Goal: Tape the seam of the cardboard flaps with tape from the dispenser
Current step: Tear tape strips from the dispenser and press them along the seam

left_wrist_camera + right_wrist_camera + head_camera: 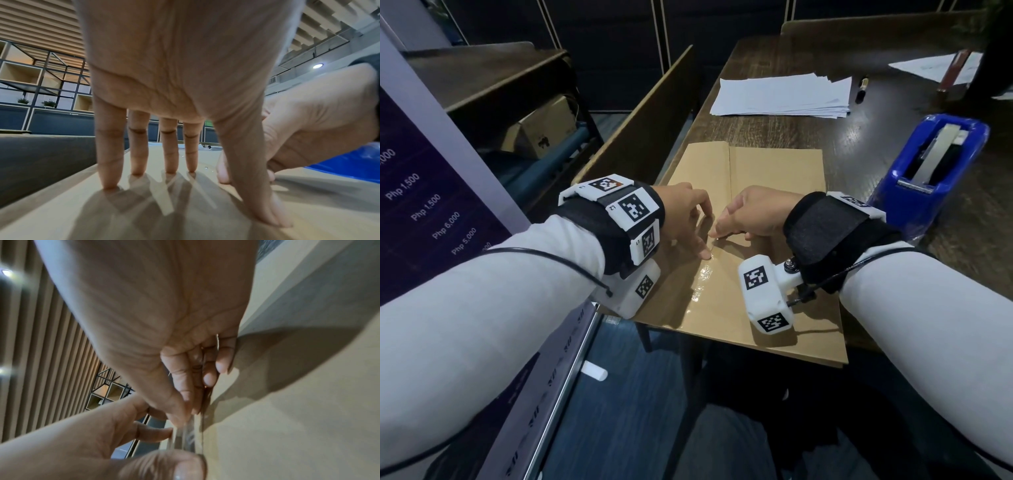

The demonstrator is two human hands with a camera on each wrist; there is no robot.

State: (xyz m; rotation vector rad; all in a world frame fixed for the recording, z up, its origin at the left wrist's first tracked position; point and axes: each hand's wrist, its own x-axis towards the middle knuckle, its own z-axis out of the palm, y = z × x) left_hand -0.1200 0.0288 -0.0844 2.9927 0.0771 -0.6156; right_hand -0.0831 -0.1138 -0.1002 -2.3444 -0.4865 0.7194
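Note:
Two brown cardboard flaps point(774, 178) lie flat on the dark table, and their seam point(730, 171) runs away from me. A glossy strip of clear tape point(700, 281) covers the near part of the seam. My left hand point(698, 236) rests with straight fingers point(111, 170) on the left flap, its thumb point(273, 217) pressing the tape down. Just beyond that thumb, my right hand point(717, 233) pinches the free end of the tape point(185, 434) between thumb and forefinger, low over the seam. The blue tape dispenser point(931, 171) stands to the right of the cardboard.
A stack of white papers point(780, 97) and a small marker point(862, 89) lie beyond the cardboard. More papers point(935, 66) sit at the far right. The table's left edge runs close beside the left flap, with a bench back point(640, 137) past it.

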